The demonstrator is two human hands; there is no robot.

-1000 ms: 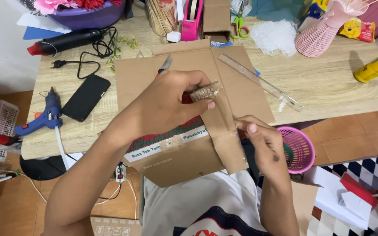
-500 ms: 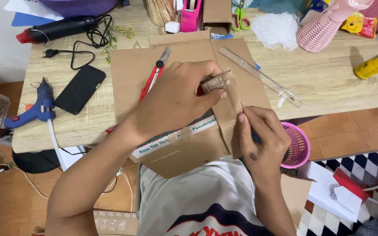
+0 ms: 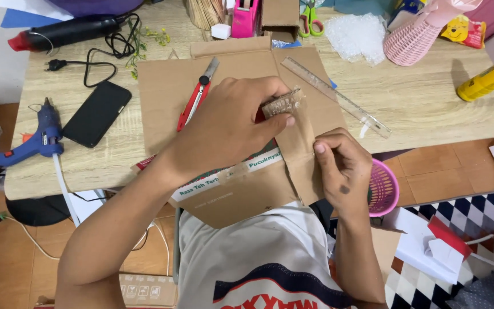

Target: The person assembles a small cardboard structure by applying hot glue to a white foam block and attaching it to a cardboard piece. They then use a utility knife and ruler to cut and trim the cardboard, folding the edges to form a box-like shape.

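Since a moment ago the right hand (image 3: 344, 169) has slid down the flap's edge, fingers pinching it closed. The left hand (image 3: 230, 126) grips a small brownish block (image 3: 282, 103) against the flattened cardboard box (image 3: 167, 97) on the counter (image 3: 430, 103). Red cutter (image 3: 195, 97) and ruler (image 3: 338, 97) lie unused; work looks midway.

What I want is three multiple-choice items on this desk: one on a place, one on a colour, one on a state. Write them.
1. The red cutter lies: A on the cardboard; B on the floor; C in a drawer.
2. The glue gun is: A yellow; B blue; C green.
3. The left hand: A lies flat and empty; B pinches a small brown roll; C grips a hammer.
Key: A, it rests on the brown sheet; B, its body is blue; B, the thumb and fingers close on the roll.
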